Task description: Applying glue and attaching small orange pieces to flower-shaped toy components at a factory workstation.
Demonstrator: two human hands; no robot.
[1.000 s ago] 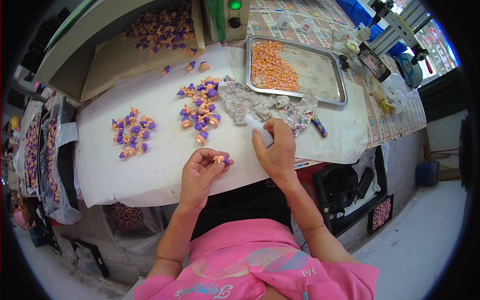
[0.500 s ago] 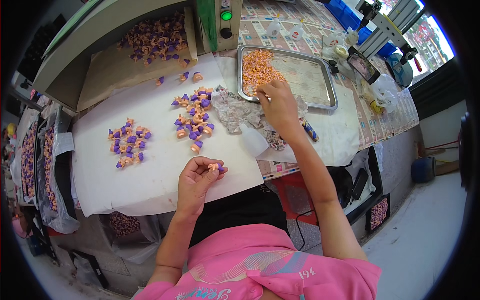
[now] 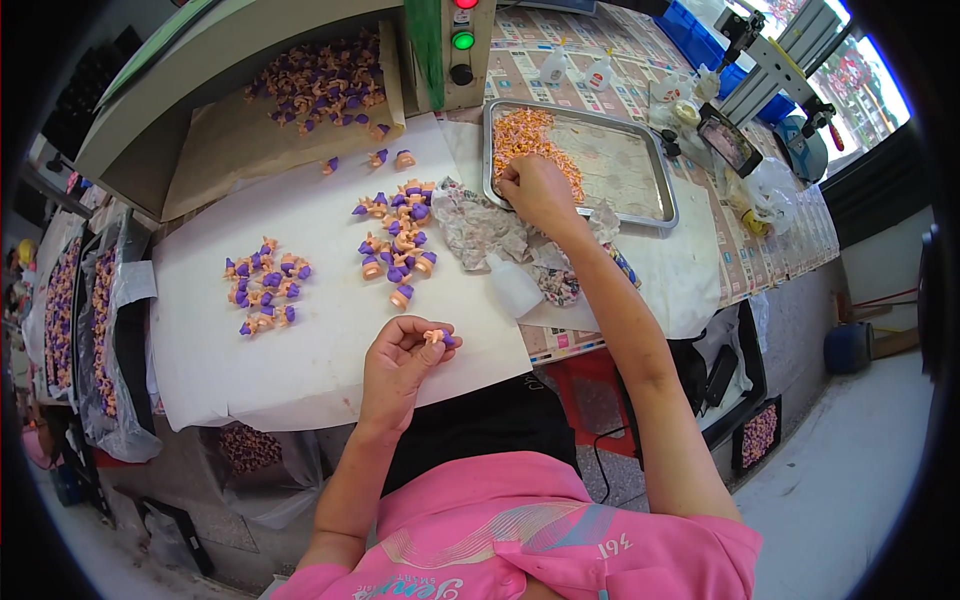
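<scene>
My left hand (image 3: 397,372) pinches a small peach-and-purple plastic figure (image 3: 439,338) between thumb and fingertips, just over the near edge of the white sheet (image 3: 330,375). Out to the right, my right hand (image 3: 540,194) reaches over the near rim of a metal tray (image 3: 652,218). Its bent fingers are drawn together at a heap of tiny orange parts (image 3: 525,133); what is between the fingertips is hidden. Two groups of similar figures lie on the sheet: one in the middle (image 3: 398,232) and one at the left (image 3: 268,285).
A machine opening (image 3: 170,110) at the back left holds a heap of figures (image 3: 318,82) on brown paper. Beside the tray lie a crumpled cloth (image 3: 480,228) and a white squeeze bottle (image 3: 515,287). A phone (image 3: 730,142) on a stand and small bottles (image 3: 598,75) stand farther back.
My right hand has shifted slightly left at the tray, its fingers lower among the orange parts. My left hand keeps the same figure, almost still. The whole view has shifted slightly.
</scene>
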